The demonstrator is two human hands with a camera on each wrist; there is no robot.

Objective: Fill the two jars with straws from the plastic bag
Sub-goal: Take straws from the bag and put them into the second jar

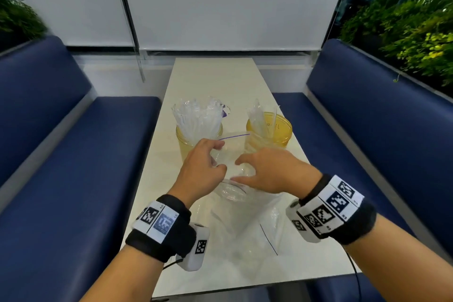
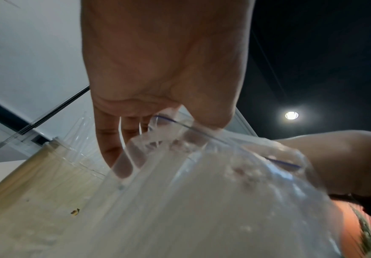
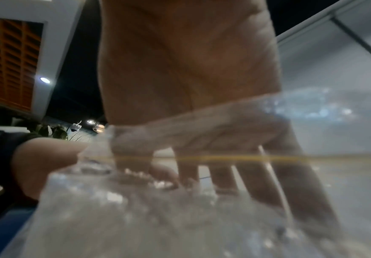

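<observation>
**A café booth by the window**

This looks like a café or restaurant booth. A long pale table (image 1: 215,76) runs to a window with white roller blinds (image 1: 220,2). Padded navy benches (image 1: 73,144) flank the table on both sides, with leafy planters (image 1: 404,32) behind them. Above the table, recessed spotlights (image 2: 291,115) dot a dark ceiling.

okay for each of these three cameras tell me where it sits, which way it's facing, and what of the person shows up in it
Head: worn high, looking forward and down the table at two jars; both forearms, wristbands and hands show.
Left wrist: beneath the left hand, looking up along its palm at the plastic bag.
Right wrist: beneath the right hand, looking along its fingers through the bag's film.
Shared: each wrist view shows the bag and the opposite hand.
</observation>
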